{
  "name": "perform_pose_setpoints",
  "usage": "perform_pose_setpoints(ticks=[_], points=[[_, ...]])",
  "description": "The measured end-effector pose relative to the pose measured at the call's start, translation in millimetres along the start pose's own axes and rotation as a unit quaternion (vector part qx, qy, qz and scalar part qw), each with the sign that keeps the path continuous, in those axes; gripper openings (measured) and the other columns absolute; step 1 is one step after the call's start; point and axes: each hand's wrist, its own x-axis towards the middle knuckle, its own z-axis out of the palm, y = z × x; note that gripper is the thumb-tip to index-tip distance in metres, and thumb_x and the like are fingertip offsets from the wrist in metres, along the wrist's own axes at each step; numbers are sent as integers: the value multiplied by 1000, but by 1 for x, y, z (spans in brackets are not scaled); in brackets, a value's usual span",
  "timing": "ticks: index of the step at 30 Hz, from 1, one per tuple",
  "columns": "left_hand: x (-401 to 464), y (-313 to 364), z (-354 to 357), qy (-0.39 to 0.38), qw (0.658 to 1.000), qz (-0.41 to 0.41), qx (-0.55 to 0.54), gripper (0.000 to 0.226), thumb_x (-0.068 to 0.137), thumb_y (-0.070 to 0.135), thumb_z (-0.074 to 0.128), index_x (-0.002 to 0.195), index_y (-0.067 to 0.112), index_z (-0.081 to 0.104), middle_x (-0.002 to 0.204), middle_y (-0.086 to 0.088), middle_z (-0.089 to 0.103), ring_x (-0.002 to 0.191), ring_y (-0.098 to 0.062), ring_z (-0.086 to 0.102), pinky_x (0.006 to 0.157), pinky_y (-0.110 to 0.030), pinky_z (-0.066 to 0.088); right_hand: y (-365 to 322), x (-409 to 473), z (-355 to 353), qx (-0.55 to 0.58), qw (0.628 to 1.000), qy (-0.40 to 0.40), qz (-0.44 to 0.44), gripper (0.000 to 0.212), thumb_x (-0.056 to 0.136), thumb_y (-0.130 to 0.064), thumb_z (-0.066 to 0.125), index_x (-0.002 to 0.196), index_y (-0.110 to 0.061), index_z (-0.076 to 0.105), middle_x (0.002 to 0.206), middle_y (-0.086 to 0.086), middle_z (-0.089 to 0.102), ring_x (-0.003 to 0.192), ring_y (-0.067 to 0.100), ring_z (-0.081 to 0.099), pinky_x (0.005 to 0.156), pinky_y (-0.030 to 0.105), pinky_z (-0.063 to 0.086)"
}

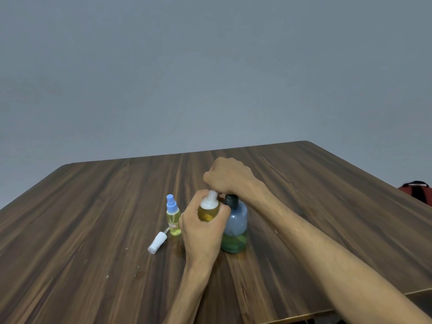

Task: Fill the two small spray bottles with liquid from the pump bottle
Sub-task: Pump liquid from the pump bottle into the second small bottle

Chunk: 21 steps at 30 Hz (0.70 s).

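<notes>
My left hand (201, 230) grips a small uncapped spray bottle (209, 209), holding its open neck up beside the pump bottle. The small bottle holds yellow liquid with foam on top. My right hand (230, 177) is curled over the dark pump head of the blue-tinted pump bottle (235, 228), which stands on the table with greenish liquid low in it. The pump nozzle is hidden under my fingers. A second small spray bottle (173, 217) with a blue cap stands to the left, full of yellow liquid. A loose white spray cap (157, 242) lies on the table in front of it.
The wooden table (93, 218) has its far edge against a grey wall and its near right corner close to my right forearm. A red and black object (417, 190) shows past the table's right edge.
</notes>
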Motion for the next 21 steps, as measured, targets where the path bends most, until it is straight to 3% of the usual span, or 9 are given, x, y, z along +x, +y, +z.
perform_pose_setpoints(ticks=[5, 10, 17, 21], points=[[0, 3, 0, 2, 1000, 7, -7, 24, 85, -4, 74, 86, 20, 70, 75, 0, 67, 74, -24, 64, 65, -35, 53, -1, 2, -6, 13, 999, 33, -17, 28, 86, -21, 52, 60, -18, 46, 59, -3, 50, 55, 16, 44, 55, 30, 35], [0, 2, -1, -3, 1000, -3, -6, 23, 85, -5, 75, 86, 17, 69, 74, -3, 66, 74, -27, 64, 65, -40, 54, -1, 1, 0, -5, 1000, 6, -3, 26, 87, -22, 52, 62, -17, 48, 63, -3, 53, 58, 16, 47, 56, 31, 35], [-1, 4, 0, 2, 1000, -2, -9, 13, 81, 7, 72, 83, 19, 68, 72, -3, 64, 67, -14, 58, 62, -32, 50, 0, 1, -1, 8, 1000, 8, 1, 23, 84, -19, 50, 61, -18, 45, 63, -2, 52, 57, 18, 42, 55, 32, 31], [-1, 4, 0, 1, 1000, -1, 0, 24, 84, -4, 75, 85, 19, 69, 73, 2, 66, 70, -7, 60, 64, -27, 51, -1, 0, -4, 25, 999, 23, -10, 26, 85, -20, 51, 60, -18, 46, 63, -2, 54, 57, 17, 44, 56, 31, 34]])
